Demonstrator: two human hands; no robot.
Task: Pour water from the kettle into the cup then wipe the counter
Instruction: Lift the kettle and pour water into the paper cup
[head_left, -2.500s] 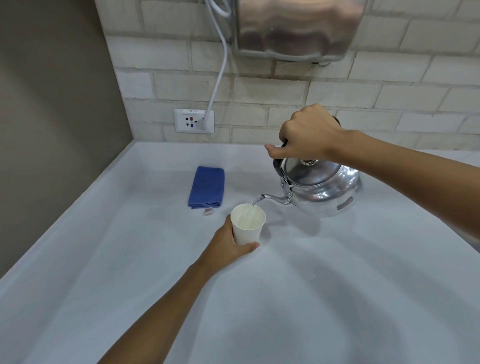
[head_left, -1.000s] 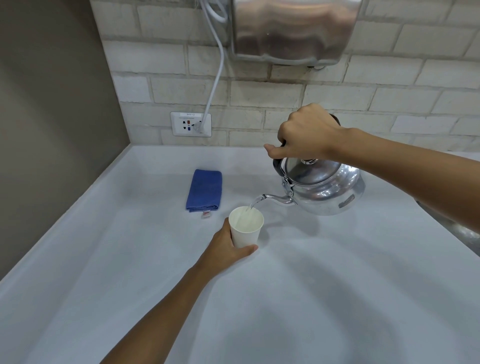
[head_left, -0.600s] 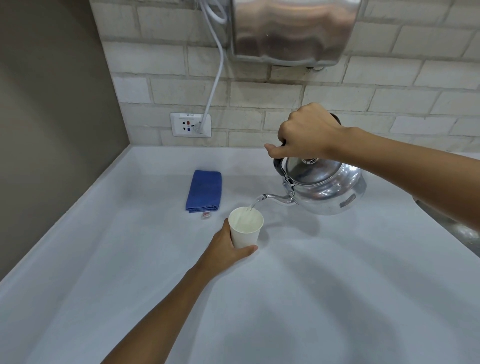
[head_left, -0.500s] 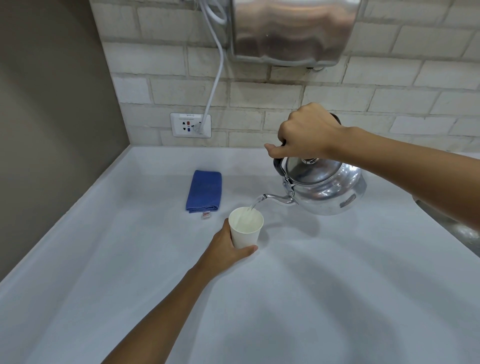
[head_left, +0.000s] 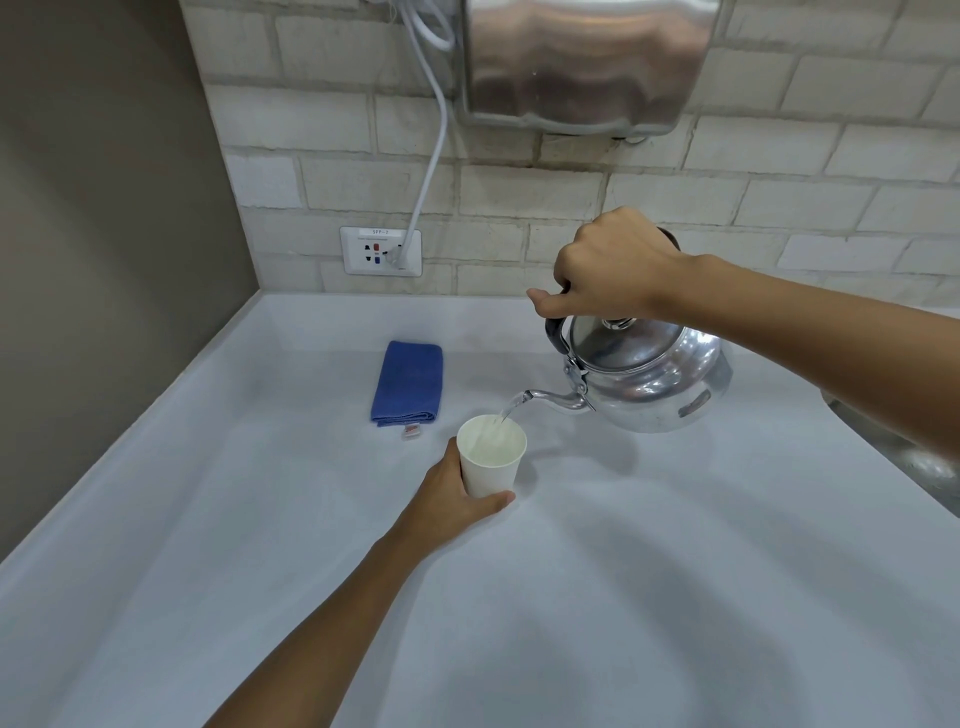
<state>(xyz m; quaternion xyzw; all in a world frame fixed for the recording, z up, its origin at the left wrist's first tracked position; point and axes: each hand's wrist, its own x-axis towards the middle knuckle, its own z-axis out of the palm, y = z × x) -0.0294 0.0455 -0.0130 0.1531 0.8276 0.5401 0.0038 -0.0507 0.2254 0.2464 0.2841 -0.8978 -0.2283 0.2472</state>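
- The right hand (head_left: 613, 270) is clenched on the handle of the steel kettle (head_left: 649, 379), tipped so a thin stream leaves the spout and falls into the paper cup (head_left: 491, 457).
- The left hand (head_left: 447, 499) wraps the cup's base, steadying it on the white counter (head_left: 571, 597).
- A steeper tilt could send water over the far rim.
- The light cup could overfill or buckle if squeezed.
- The folded blue cloth (head_left: 408, 382) lies just behind the cup, ready for wiping.

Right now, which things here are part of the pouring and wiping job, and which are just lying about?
In use: kettle, cup, blue cloth, counter, left hand, right hand.
Not in use: wall socket, white cable, steel wall unit.
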